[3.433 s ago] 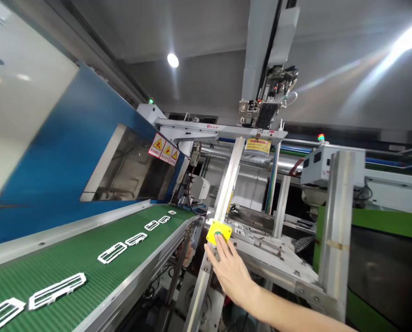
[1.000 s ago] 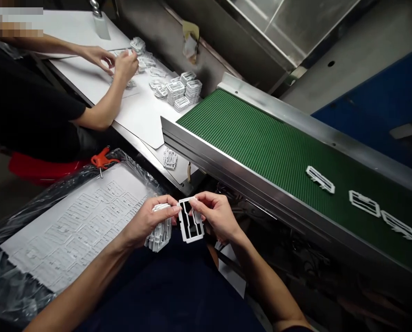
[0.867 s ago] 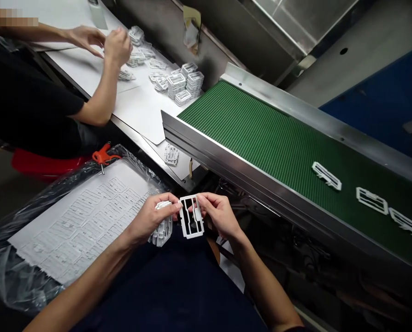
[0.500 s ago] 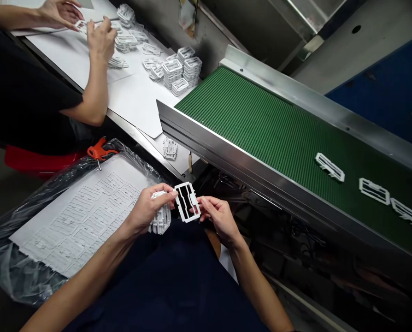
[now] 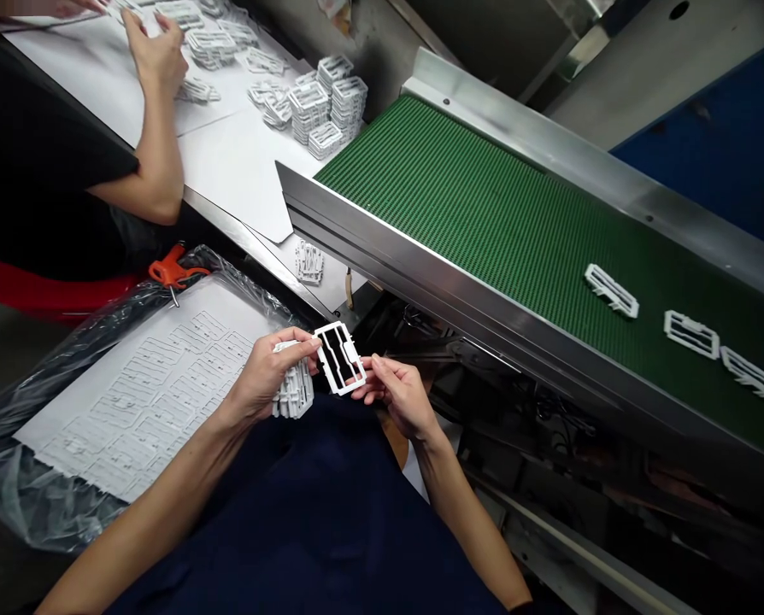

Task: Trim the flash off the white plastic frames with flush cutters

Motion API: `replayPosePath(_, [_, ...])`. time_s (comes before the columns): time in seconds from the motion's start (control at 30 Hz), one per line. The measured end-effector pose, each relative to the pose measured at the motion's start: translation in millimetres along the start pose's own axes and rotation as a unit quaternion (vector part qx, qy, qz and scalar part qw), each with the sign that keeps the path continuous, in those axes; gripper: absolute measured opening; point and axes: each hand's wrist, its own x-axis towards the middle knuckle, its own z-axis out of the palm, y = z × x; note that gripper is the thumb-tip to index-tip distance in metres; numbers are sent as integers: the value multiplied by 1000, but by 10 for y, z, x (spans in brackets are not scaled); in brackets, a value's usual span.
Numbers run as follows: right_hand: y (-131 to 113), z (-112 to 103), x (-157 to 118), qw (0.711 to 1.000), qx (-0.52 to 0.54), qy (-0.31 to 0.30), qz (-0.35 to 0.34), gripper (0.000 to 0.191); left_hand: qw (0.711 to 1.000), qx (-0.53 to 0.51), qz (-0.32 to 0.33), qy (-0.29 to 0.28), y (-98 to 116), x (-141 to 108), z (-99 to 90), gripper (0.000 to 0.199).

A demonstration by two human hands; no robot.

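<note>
My left hand (image 5: pixel 267 369) is closed around a stack of white plastic frames (image 5: pixel 294 389), and its thumb also presses the corner of one single white plastic frame (image 5: pixel 339 359). That frame has thin bars across its opening and is tilted up in front of my lap. At its right edge my right hand (image 5: pixel 400 389) pinches the frame between thumb and fingers. Left of my left hand lies a white sheet (image 5: pixel 144 393) with rows of similar outlines, on clear plastic film (image 5: pixel 10 478).
Orange-handled air gun or tool (image 5: pixel 175 269) lies at the sheet's top edge. A green conveyor belt (image 5: pixel 478 222) carries several white frames (image 5: pixel 690 334). Stacked frames (image 5: pixel 309 111) stand on the table (image 5: pixel 228 184), where a co-worker's hand (image 5: pixel 157 55) handles pieces. A red stool (image 5: pixel 61 290) is at left.
The view has shifted slightly. Both my hands still hold the single frame, which has turned a little. The co-worker's hands have moved toward the upper left.
</note>
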Motion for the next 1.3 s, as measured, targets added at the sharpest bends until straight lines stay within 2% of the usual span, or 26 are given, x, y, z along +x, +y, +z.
replayPosePath(0.23, [10, 0, -10, 1000, -5, -6, -4, 32, 1000, -1, 1, 0, -24, -16, -3, 25])
replayPosePath(0.37, [7, 11, -31, 999, -41, 9, -7, 28, 999, 40, 7, -9, -29, -24, -10, 27])
replayPosePath(0.43, [2, 21, -50, 997, -66, 22, -24, 27, 996, 82, 26, -12, 17, -31, -19, 28])
replayPosePath(0.53, [-6, 26, -85, 992, -106, 45, -57, 27, 981, 169, 93, -10, 150, -40, -43, 27])
replayPosePath(0.7, [-5, -12, -128, 976, -184, 41, -105, 24, 914, 354, 185, -68, 386, -22, -101, 21])
replayPosePath(0.93, [5, -53, -145, 956, -263, 9, -131, 22, 805, 492, 279, -181, 550, 27, -165, 20])
replayPosePath(1.17, [-5, -83, -176, 945, -305, -13, -118, 24, 707, 589, 299, -255, 643, 32, -177, 18])
replayPosePath(1.3, [-1, -86, -187, 939, -322, -21, -120, 23, 633, 660, 312, -259, 619, 11, -151, 20])
